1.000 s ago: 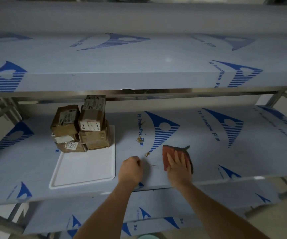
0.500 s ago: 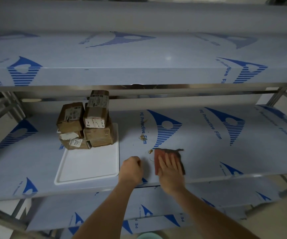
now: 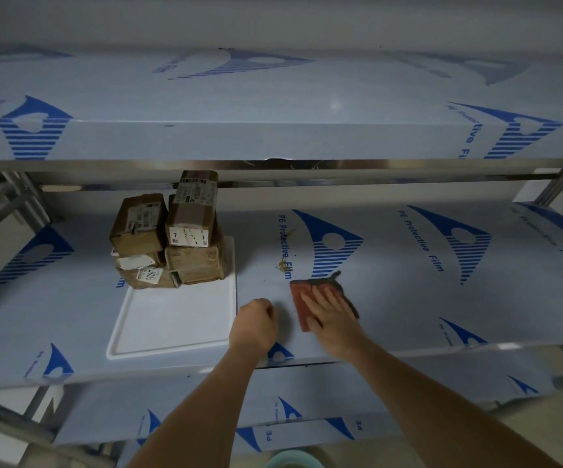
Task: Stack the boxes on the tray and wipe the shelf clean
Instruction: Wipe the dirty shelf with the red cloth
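On the middle shelf [image 3: 408, 298], the right hand [image 3: 332, 315] presses flat, fingers straight, on the soft, limp red cloth [image 3: 302, 298], best held by palm pressure, while the left hand [image 3: 254, 327] rests fisted, empty.

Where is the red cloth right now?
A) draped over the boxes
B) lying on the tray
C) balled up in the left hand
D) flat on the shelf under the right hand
D: the right hand presses flat on the cloth on the shelf.
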